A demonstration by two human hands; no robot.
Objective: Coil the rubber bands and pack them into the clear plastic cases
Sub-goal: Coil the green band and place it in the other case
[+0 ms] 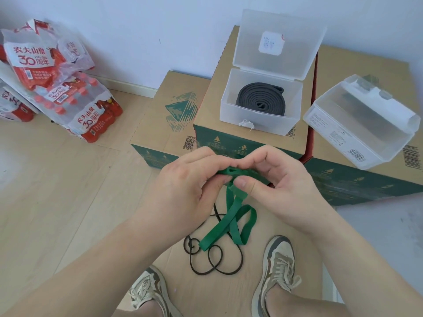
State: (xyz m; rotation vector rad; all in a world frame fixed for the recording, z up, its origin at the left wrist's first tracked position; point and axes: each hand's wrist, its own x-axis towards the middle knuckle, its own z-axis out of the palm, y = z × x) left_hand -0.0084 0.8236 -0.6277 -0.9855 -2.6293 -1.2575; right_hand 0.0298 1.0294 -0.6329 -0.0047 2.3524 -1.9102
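Left hand (190,179): fingers curled, pinching the folded upper end of the green band (231,227)
Right hand (281,177): thumb and fingers pinching the same end, just beside the left
Green band: mostly hanging in loose loops toward the cardboard sheet (206,294), uncoiled
Handling: soft, flat, light, likely springy; hold the coil core tight, feed the flat tail
Open case (256,124): on a carton (210,106), holding a coiled dark band (261,99)
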